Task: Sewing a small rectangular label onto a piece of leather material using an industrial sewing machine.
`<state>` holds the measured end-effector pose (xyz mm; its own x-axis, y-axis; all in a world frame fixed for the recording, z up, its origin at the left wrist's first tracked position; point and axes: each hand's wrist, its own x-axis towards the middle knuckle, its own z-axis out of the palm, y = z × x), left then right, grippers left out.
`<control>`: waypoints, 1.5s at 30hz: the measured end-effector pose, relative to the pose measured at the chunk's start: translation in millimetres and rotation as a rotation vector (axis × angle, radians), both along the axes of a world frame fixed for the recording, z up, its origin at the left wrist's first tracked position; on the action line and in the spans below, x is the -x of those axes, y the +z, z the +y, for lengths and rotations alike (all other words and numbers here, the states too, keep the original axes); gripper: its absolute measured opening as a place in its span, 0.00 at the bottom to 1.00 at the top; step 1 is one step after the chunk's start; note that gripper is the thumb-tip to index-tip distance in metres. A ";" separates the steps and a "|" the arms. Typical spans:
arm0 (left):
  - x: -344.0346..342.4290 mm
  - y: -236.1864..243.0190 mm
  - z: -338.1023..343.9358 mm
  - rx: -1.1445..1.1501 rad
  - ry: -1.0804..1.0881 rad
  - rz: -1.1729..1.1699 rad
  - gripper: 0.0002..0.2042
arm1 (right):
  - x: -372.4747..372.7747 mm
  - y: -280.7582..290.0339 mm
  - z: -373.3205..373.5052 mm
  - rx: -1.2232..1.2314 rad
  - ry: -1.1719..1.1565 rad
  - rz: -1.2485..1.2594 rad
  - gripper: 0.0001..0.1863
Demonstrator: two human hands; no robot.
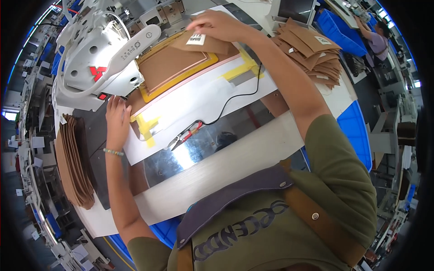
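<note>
My right hand (217, 26) pinches a brown fabric piece (210, 45) with a white label, raised at the back of a yellow rectangular frame (158, 92) that surrounds another brown panel (172, 67). My left hand (117, 118) rests with fingers apart at the frame's left end, just below the head of a white sewing machine (101, 58); its fingertips are partly against the machine's lower edge. In front lie a white sheet (158, 122) with yellow tape, a black cable and red-handled scissors (193, 128) on that sheet.
Brown pieces are stacked at the left (74, 162) and piled at the right (312, 49). Blue bins (343, 31) (355, 135) flank the table's right side, near a monitor (291, 11). A co-worker (377, 40) works at the upper right.
</note>
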<state>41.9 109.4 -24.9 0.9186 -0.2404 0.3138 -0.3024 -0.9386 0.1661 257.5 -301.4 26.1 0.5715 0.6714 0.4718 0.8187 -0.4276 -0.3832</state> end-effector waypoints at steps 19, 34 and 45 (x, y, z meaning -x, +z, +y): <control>-33.7 -9.4 -22.3 0.290 0.112 0.150 0.18 | 21.1 -26.0 65.1 0.251 0.015 0.083 0.14; -44.0 12.9 -43.7 0.312 -0.124 0.194 0.20 | 33.7 -47.0 104.3 0.105 0.044 -0.137 0.12; -50.4 22.2 -50.1 0.042 -0.156 0.239 0.22 | 40.5 -47.8 105.8 0.150 0.033 -0.168 0.11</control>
